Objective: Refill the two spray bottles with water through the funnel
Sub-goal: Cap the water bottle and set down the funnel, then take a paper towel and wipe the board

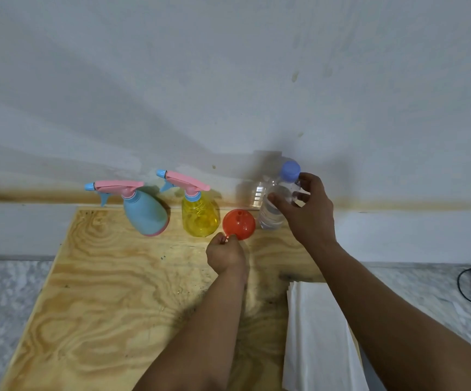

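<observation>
Two spray bottles (pixel 172 206) stand upright, nozzles pointing left; left hand (pixel 224 253) pinches funnel (pixel 239 224), right hand (pixel 307 210) grips water bottle (pixel 275 204).

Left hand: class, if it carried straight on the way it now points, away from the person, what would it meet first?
Probably the orange funnel, whose tab the left hand already pinches. Behind the funnel stands the wall; depth is hard to judge from one view.

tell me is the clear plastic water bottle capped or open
Capped: the blue-violet screw cap sits on the clear plastic water bottle, which stands upright in the right hand.
</observation>
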